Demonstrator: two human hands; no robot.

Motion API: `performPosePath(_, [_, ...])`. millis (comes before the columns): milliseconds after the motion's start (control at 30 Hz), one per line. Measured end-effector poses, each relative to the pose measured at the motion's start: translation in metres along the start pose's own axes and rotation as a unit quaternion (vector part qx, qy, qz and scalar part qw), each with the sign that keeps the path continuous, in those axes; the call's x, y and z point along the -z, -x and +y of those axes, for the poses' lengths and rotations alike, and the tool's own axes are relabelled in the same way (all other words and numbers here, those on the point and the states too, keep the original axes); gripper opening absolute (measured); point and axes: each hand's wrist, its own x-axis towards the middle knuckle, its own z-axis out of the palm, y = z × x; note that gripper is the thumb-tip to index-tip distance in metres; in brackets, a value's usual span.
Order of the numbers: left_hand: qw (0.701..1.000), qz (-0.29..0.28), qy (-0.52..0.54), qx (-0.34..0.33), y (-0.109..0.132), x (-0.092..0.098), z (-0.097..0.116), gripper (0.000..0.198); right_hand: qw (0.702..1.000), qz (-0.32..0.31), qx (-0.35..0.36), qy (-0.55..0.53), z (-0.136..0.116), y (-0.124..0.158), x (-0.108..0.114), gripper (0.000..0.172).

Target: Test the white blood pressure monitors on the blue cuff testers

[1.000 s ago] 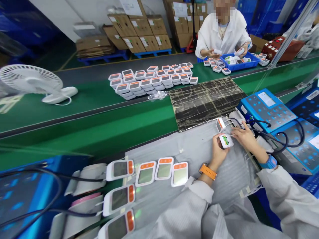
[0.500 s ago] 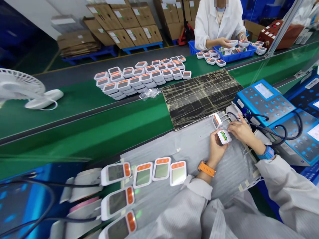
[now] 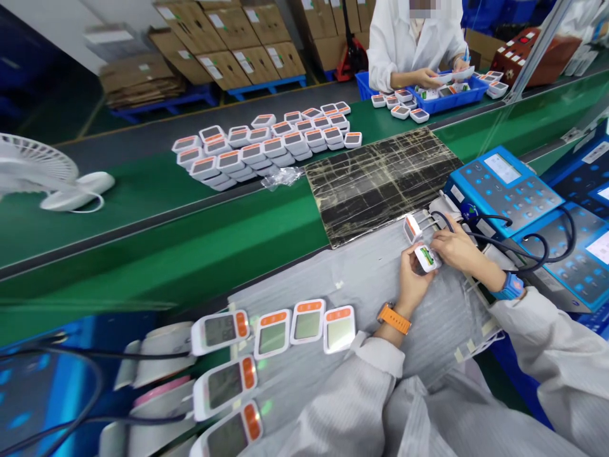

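My left hand [image 3: 412,279], with an orange watch at the wrist, is closed round a small white device [image 3: 426,258] whose open back shows a green board. My right hand [image 3: 455,249], with a blue wrist strap, rests against the device's right side, fingers curled at it. A second white and orange device [image 3: 411,228] stands just beyond, plugged to thin tubes. Both hands hover over a grey foam sheet [image 3: 371,279].
Three white monitors [image 3: 307,324] lie in a row on the foam, others with cuffs [image 3: 223,383] at lower left. Blue testers [image 3: 504,187] with black hoses sit at right. Stacked devices [image 3: 266,146], a dark mat [image 3: 380,181], a fan [image 3: 42,171] and a co-worker [image 3: 413,44] at a blue tray lie beyond.
The view has shifted slightly, so everything sits a little higher and leftward. My hands stay on the small device; the co-worker's hands have moved over the blue tray.
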Motion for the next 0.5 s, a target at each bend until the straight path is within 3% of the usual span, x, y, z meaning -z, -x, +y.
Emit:
performPosePath(200, [1.0,-0.014,0.002,-0.009,-0.001,0.004,-0.003,0.076,0.996,-0.001,0.029,-0.081,0.011,0.022,0.001,0.016])
performPosePath(500, [1.0,-0.027,-0.004,-0.014,0.0,0.005,-0.001,0.077,0.997,-0.001,0.049,-0.054,0.013,0.023,-0.003,0.024])
